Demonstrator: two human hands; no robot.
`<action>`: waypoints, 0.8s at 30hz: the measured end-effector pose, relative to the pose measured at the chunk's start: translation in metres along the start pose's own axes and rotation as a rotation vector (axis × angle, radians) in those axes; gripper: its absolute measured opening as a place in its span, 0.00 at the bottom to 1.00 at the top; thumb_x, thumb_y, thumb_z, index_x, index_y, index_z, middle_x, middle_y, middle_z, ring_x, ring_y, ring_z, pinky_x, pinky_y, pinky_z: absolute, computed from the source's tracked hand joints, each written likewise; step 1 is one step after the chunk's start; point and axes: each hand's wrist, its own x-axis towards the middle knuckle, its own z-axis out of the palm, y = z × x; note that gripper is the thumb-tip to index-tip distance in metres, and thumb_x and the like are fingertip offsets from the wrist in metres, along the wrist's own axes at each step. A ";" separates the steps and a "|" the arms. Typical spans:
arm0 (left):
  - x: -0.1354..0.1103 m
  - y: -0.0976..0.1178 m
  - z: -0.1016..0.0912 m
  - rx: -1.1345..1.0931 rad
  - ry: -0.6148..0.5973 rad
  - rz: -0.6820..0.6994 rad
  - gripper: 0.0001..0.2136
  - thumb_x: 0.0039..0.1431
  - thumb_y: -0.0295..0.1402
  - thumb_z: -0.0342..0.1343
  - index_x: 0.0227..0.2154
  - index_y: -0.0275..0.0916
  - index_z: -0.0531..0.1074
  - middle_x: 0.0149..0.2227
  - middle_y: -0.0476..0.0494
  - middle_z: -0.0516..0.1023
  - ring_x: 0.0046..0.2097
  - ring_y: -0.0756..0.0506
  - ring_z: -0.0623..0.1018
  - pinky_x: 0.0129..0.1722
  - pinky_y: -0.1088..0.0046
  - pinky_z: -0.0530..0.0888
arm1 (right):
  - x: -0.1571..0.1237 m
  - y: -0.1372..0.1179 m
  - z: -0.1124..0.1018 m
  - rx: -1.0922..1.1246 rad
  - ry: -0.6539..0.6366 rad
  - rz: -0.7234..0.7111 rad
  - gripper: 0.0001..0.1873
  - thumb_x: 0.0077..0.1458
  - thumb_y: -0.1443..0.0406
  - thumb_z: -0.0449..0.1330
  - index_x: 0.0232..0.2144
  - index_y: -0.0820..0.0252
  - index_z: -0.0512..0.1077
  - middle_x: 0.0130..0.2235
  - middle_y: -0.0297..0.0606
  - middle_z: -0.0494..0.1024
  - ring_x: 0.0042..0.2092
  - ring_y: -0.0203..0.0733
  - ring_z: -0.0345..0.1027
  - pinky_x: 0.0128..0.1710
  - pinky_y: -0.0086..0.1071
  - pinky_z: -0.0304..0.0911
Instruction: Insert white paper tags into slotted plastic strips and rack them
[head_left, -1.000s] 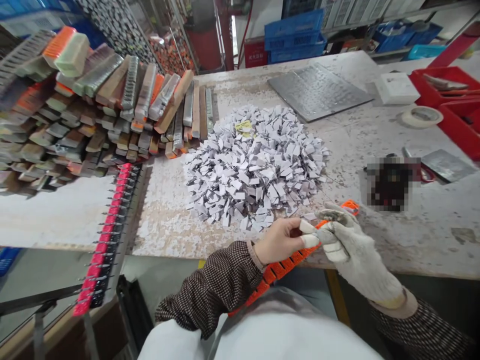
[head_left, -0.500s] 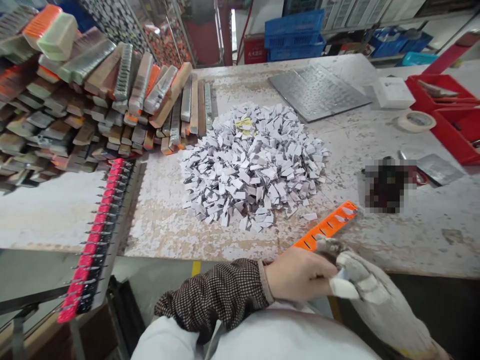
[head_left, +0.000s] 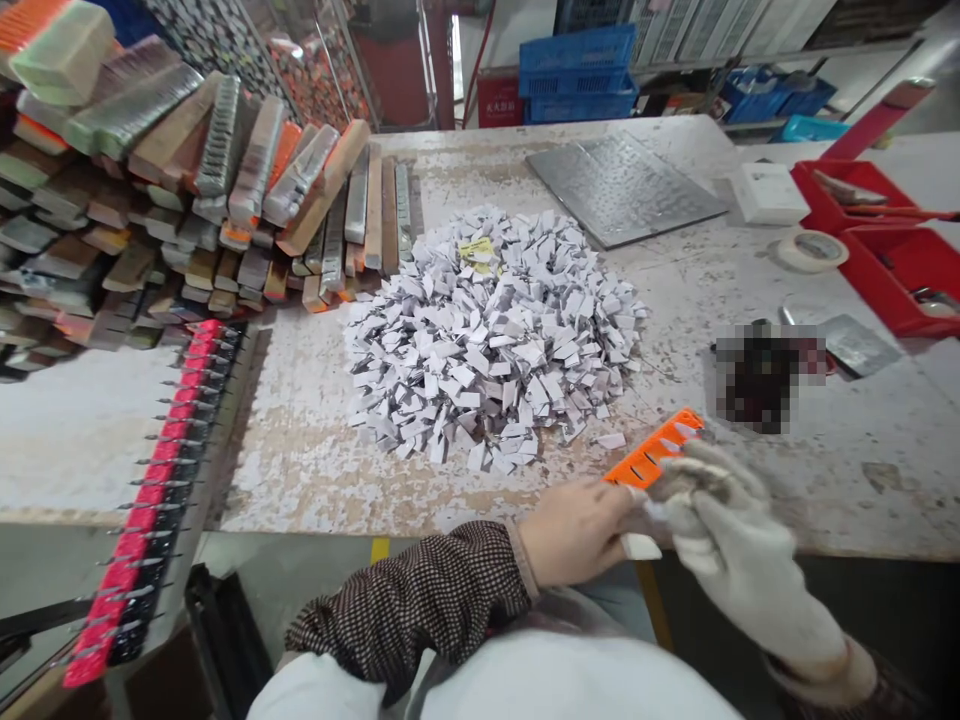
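Note:
My left hand [head_left: 577,530], bare below a checked sleeve, is closed, with a small flat white piece [head_left: 643,547] sticking out past its fingers. Between the two hands is another pale bit, too blurred to name. My right hand [head_left: 724,530] wears a white glove. Its fingers are bent together over the near side of an orange slotted strip [head_left: 645,458], and what they pinch is hidden. Several white pieces stand in slots at the strip's far end. Its near end disappears behind my left hand. Beyond lies a big heap of small white pieces [head_left: 487,340].
Wrapped bars [head_left: 247,170] are stacked at the left. Pink [head_left: 161,470] and black spiked strips slant over the table's front edge. A grey sheet [head_left: 622,190], a tape roll [head_left: 811,250], red bins [head_left: 900,270] and a pixelated dark object [head_left: 757,380] are at the right.
My right hand has moved up and away from my left hand, over the orange strip. My left hand has shifted slightly left, with the white piece still showing. The whole view has shifted a little.

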 end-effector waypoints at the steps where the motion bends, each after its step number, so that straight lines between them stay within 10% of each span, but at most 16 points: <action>1: 0.000 -0.003 0.001 0.062 0.028 -0.046 0.22 0.74 0.52 0.63 0.56 0.37 0.73 0.52 0.32 0.83 0.54 0.34 0.83 0.54 0.57 0.81 | 0.007 0.013 0.001 -0.134 0.036 -0.073 0.14 0.69 0.58 0.64 0.30 0.52 0.76 0.52 0.46 0.86 0.66 0.61 0.74 0.64 0.57 0.73; 9: -0.005 -0.017 0.013 0.166 -0.010 -0.155 0.31 0.70 0.51 0.68 0.66 0.39 0.70 0.56 0.33 0.82 0.54 0.33 0.82 0.55 0.54 0.80 | 0.033 0.047 0.019 -0.570 -0.098 -0.308 0.09 0.69 0.62 0.62 0.35 0.55 0.79 0.52 0.46 0.86 0.64 0.59 0.73 0.72 0.60 0.61; 24: -0.006 -0.021 0.017 0.067 -0.008 -0.163 0.29 0.74 0.52 0.63 0.67 0.40 0.70 0.55 0.34 0.81 0.53 0.34 0.83 0.55 0.56 0.78 | 0.037 0.061 0.017 -0.409 -0.277 -0.325 0.07 0.66 0.65 0.62 0.41 0.52 0.82 0.51 0.44 0.86 0.63 0.60 0.75 0.73 0.61 0.61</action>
